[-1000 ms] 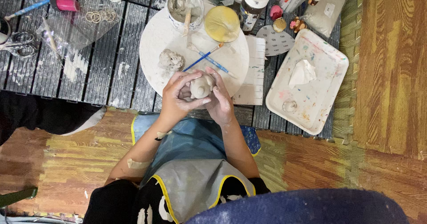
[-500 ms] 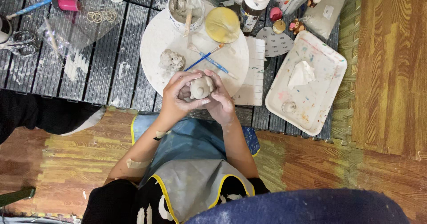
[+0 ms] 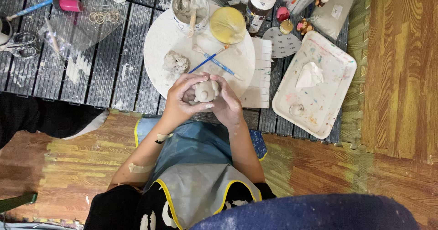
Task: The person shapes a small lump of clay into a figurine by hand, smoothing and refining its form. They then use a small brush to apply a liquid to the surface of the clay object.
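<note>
Fingers hide much of the clay figure [image 3: 206, 91], centre frame; left hand [image 3: 181, 103] and right hand [image 3: 226, 103] clamp its smooth, rounded grey body.

Dark slatted low table [image 3: 114, 75], worn wooden floor [image 3: 401, 75], woven mat edge [image 3: 356, 102]
</note>
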